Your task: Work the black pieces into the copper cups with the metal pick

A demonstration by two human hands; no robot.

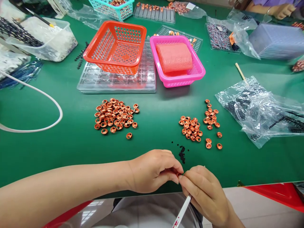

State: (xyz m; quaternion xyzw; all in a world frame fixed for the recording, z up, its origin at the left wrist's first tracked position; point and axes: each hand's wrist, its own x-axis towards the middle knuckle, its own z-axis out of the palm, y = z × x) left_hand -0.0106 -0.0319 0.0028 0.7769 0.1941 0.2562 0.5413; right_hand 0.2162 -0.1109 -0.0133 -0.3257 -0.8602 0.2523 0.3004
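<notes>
At the table's front edge my left hand (154, 171) pinches a small copper-coloured cup (178, 174), mostly hidden by the fingertips. My right hand (205, 193) is closed around a thin white stick (182, 210) with red marks near its lower end. Its fingertips meet those of my left hand at the cup. Just beyond the hands lies a little cluster of tiny black pieces (182, 155). A pile of copper-coloured cups with holes (114, 114) sits to the left, and a smaller group of cups (191, 128) to the right, with more cups (211, 118) beside it.
An orange basket (95, 47) stands on clear plastic trays (114, 90). Right of it is a pink basket (163, 80) holding pink foam sheet (174, 57). Plastic bags with black parts (256, 107) lie at right. A white cable (57, 107) loops at left. Another person's hand (282, 12) appears far right.
</notes>
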